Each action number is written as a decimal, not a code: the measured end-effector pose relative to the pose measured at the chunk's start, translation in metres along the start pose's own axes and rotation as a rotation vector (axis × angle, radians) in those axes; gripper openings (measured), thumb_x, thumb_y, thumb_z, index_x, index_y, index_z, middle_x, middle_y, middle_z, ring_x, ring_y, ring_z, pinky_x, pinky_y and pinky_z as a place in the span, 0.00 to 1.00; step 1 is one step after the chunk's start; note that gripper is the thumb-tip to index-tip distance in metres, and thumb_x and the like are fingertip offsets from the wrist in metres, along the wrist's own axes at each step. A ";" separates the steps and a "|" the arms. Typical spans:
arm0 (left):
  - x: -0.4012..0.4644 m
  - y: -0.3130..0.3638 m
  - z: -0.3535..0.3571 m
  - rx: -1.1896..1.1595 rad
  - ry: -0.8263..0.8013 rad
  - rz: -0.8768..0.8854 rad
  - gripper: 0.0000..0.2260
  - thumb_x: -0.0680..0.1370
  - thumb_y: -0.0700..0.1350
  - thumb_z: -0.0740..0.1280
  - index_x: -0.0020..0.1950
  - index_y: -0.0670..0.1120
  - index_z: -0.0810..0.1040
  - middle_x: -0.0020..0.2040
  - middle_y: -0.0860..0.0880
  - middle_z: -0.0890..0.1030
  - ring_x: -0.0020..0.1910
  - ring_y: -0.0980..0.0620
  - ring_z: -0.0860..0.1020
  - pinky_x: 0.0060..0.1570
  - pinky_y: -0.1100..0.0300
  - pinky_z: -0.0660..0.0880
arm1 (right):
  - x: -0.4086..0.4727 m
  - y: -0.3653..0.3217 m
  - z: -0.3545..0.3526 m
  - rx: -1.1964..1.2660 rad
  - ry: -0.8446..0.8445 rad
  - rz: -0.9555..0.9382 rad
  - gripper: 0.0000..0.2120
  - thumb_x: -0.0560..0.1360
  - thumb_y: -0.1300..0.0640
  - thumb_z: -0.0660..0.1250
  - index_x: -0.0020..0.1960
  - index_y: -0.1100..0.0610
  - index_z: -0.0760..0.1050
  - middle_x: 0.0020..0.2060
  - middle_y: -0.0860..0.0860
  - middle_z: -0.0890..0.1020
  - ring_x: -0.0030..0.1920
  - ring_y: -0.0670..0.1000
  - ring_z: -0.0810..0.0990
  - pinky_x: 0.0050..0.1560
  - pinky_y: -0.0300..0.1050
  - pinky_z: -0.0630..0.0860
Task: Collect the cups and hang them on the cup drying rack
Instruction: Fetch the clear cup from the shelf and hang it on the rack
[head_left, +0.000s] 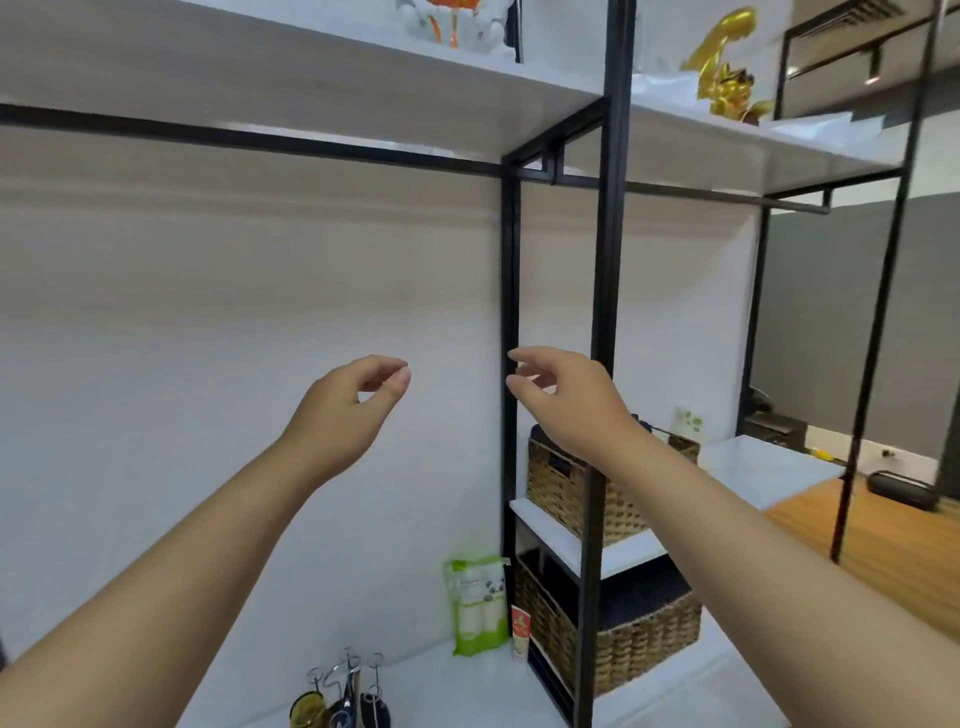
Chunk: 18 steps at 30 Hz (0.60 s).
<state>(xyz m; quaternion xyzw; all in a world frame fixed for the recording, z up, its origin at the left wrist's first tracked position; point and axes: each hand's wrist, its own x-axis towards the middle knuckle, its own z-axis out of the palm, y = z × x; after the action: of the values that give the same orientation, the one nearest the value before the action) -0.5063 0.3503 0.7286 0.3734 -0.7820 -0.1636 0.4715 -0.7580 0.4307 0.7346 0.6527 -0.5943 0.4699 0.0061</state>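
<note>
The metal cup drying rack (347, 678) stands on the white counter at the bottom edge of the head view, its wire loops sticking up. Dark cups (375, 710) hang on it, cut off by the frame. Both my arms are raised in front of the white wall, well above the rack. My left hand (349, 410) holds nothing, with thumb and fingertips curled close together. My right hand (563, 397) is also empty, its fingers loosely curled and apart, just in front of a black shelf post.
A black metal shelf frame (602, 312) rises at the right with woven baskets (618, 631) on its shelves. A green packet (478, 605) and a small tube (520, 631) stand on the white counter (457, 691). An overhead shelf (363, 104) carries ornaments.
</note>
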 end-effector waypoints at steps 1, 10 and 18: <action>-0.004 0.008 0.002 -0.011 -0.010 0.013 0.14 0.83 0.57 0.62 0.65 0.54 0.81 0.59 0.64 0.81 0.61 0.66 0.76 0.59 0.62 0.69 | -0.009 -0.004 -0.008 -0.008 0.009 0.009 0.21 0.83 0.47 0.66 0.74 0.49 0.76 0.62 0.45 0.83 0.58 0.43 0.80 0.59 0.38 0.74; -0.047 0.059 0.060 -0.120 -0.146 0.086 0.15 0.83 0.55 0.63 0.66 0.51 0.81 0.60 0.59 0.82 0.60 0.59 0.78 0.60 0.59 0.71 | -0.098 0.008 -0.063 -0.069 0.076 0.140 0.20 0.83 0.48 0.66 0.74 0.49 0.76 0.61 0.46 0.83 0.58 0.45 0.81 0.61 0.44 0.77; -0.058 0.114 0.153 -0.183 -0.299 0.169 0.16 0.84 0.55 0.62 0.68 0.52 0.79 0.60 0.57 0.80 0.60 0.56 0.76 0.56 0.60 0.69 | -0.142 0.062 -0.136 -0.153 0.186 0.262 0.19 0.83 0.49 0.67 0.72 0.50 0.77 0.59 0.47 0.84 0.55 0.45 0.81 0.48 0.30 0.71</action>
<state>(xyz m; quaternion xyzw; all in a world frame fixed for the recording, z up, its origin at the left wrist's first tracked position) -0.6705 0.4543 0.6853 0.2332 -0.8537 -0.2475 0.3943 -0.8679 0.5985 0.6880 0.5211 -0.7050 0.4786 0.0497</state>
